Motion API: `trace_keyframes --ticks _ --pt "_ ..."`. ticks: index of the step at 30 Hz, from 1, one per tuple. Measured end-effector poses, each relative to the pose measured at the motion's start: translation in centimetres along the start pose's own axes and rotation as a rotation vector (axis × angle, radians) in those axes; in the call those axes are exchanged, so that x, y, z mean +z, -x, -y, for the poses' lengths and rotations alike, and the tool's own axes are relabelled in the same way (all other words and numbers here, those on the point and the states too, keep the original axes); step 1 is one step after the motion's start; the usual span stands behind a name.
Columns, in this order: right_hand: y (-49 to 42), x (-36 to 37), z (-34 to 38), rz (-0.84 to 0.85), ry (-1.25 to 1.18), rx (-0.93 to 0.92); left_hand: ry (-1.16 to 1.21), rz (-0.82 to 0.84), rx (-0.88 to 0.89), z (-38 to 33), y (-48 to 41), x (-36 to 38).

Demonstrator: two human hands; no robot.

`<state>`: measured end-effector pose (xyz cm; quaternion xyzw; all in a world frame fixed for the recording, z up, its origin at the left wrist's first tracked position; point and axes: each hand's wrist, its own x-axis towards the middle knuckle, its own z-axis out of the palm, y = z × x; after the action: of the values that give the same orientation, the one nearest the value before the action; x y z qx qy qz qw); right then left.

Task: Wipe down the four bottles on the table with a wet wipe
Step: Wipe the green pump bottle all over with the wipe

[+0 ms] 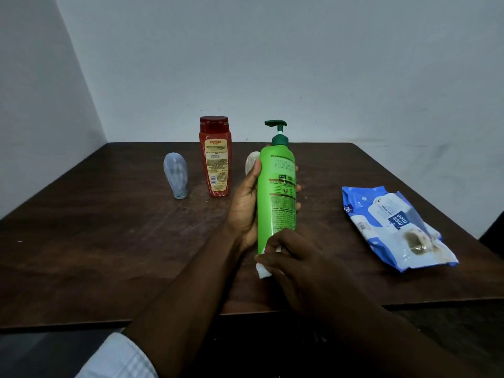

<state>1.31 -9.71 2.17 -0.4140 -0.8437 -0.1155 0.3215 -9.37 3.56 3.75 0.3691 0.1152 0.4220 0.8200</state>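
- Your left hand wraps the green pump bottle, upright mid-table; your right hand pinches the wet wipe against its base.
- Wet plastic may slide through that one-hand grip.
- A wide swing could topple the red bottle nearby.

Blocking at eleven o'clock with red bottle and grey bottle, at three with wipes pack; leaving tabletop passable at eight
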Motion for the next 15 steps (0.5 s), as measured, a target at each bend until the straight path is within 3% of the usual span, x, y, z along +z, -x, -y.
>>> trace_keyframes --ticks 10,15 --pt "-1.9 1.3 0.9 0.027 0.217 -0.077 -0.006 -0.042 -0.053 0.0 0.0 -0.2" --pt "-1.2 1.1 0.6 -0.034 0.084 -0.045 0.02 -0.048 -0.026 0.1 0.0 -0.3"
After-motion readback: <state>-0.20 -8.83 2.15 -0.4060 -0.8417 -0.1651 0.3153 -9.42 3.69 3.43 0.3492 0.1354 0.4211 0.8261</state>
